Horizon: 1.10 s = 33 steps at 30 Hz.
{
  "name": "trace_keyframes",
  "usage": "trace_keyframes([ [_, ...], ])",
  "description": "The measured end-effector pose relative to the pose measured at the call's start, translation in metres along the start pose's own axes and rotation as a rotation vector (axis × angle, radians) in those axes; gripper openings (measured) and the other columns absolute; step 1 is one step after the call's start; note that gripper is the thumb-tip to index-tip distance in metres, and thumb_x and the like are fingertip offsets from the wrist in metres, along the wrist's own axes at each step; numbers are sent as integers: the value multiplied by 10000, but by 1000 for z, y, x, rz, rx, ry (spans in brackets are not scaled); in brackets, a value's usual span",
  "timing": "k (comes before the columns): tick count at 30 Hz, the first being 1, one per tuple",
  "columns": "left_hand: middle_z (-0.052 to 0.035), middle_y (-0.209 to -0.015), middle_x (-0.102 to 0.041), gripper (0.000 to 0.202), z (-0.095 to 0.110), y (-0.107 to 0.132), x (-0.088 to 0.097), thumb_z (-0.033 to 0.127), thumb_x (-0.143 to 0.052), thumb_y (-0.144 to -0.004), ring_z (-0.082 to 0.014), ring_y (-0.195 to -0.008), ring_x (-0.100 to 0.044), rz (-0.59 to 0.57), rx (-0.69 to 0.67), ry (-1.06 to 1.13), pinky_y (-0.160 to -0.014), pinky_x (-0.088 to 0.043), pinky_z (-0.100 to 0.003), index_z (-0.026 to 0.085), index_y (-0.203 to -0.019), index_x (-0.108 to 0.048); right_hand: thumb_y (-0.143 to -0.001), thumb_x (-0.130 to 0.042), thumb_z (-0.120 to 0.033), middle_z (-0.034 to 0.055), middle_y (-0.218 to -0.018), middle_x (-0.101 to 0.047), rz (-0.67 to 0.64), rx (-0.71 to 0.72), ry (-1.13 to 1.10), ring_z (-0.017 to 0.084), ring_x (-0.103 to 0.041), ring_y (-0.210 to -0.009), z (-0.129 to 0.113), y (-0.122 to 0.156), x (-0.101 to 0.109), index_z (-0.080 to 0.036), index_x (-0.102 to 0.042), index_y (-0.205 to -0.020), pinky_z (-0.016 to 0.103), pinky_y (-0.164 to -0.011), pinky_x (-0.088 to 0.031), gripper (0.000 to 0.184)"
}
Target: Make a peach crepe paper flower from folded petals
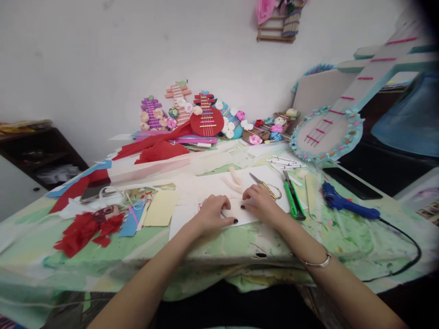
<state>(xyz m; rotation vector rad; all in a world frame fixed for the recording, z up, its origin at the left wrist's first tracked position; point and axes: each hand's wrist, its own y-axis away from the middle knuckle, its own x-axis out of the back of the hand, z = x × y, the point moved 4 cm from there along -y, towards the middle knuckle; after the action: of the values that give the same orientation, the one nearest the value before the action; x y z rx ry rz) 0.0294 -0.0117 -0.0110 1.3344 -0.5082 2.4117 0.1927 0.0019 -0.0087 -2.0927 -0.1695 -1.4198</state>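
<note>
Both my hands rest on a white sheet of paper near the table's front edge. My left hand is curled, its fingers bent down onto the sheet, thumb tip toward the edge. My right hand lies beside it, fingers folded and pressed on the paper. What sits under the fingertips is hidden. Gold-handled scissors lie just beyond my right hand. A green utility knife lies to their right. A silver bracelet circles my right wrist.
A blue glue gun with its black cord lies at the right. Red paper scraps and a yellow sheet are at the left. Small paper guitars and flowers line the wall. A large white guitar model leans at the right.
</note>
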Motion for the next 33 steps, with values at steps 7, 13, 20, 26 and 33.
trace_keyframes([
  [7,-10,-744,-549,178,-1,4,-1,298,-644,-687,-184,-754,-485,94,-50,29,-652,-359,-279,183,-733,-517,-828,-421,-25,110,-957,-585,86,226,-202,196,-520,-914,-35,28,6,-137,-598,-1002,346,-803,-466,272],
  [13,-1,-712,-569,118,-8,0,2,243,-642,-673,-163,-726,-505,49,-54,127,-649,-375,-264,176,-721,-558,-855,-435,-78,148,-1019,-595,63,222,-133,223,-511,-969,-56,53,1,-88,-597,-1075,385,-859,-467,273],
  [20,-4,-718,-590,63,-15,-3,9,160,-559,-716,-148,-710,-521,2,-21,219,-642,-395,-252,169,-723,-620,-843,-446,-72,153,-1108,-601,59,230,-40,246,-501,-1046,-56,55,0,-88,-591,-1109,418,-907,-450,304],
  [26,-1,-701,-579,44,-16,-3,8,163,-578,-707,-145,-702,-517,22,-30,198,-633,-391,-248,172,-709,-621,-815,-467,-47,157,-1145,-589,29,248,14,261,-477,-1089,-57,57,-4,-87,-578,-1145,436,-919,-441,351],
  [33,-5,-712,-590,54,-16,-4,7,160,-575,-702,-148,-704,-523,15,-23,193,-644,-402,-255,174,-712,-627,-800,-461,-24,162,-1118,-585,54,282,-34,247,-480,-1087,-58,58,-3,-99,-585,-1120,430,-917,-460,351],
])
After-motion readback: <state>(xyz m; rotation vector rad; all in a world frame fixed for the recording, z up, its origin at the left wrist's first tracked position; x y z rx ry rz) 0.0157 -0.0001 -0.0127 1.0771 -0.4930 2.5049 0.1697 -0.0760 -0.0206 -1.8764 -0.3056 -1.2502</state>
